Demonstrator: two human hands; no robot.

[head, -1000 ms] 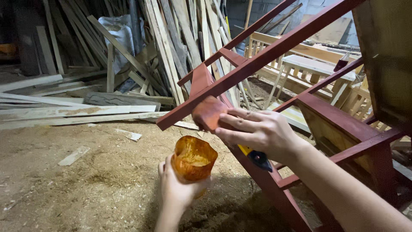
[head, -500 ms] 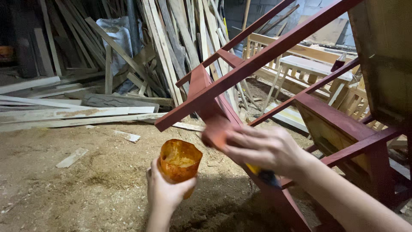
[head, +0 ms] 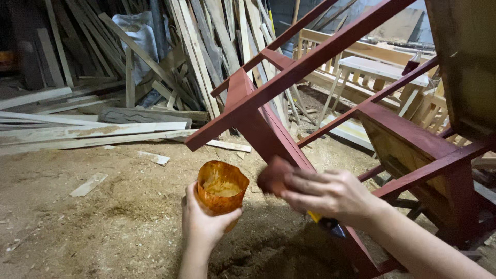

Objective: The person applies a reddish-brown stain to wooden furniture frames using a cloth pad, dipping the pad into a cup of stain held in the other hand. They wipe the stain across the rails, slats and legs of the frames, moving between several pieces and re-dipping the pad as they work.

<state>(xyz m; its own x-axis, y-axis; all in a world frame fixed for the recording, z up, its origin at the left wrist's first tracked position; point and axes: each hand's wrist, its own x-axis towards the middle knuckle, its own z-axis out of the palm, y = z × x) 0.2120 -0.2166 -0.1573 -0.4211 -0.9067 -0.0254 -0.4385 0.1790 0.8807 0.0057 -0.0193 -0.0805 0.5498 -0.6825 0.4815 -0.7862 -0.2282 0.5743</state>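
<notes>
My left hand [head: 202, 223] grips an orange-brown cut-open container [head: 221, 187] with a stained inside, held upright over the sawdust floor. My right hand [head: 326, 195] is shut on a reddish-brown pad or sponge [head: 274, 175], blurred by motion, pressed against a slanted leg of the dark red painted wooden frame [head: 289, 77]. A yellow and black handle [head: 324, 223] pokes out beneath my right hand. The frame is tipped over, with its rails crossing diagonally above both hands.
Many long planks [head: 93, 129] lie and lean in a heap at the back left. Sawdust and small wood offcuts [head: 89, 184] cover the ground. Unpainted pale wooden furniture [head: 377, 70] stands behind the red frame at the upper right.
My right hand with the pad has slid down along the red leg, toward the container. My left hand with the container has stayed low in the middle, shifting slightly.
</notes>
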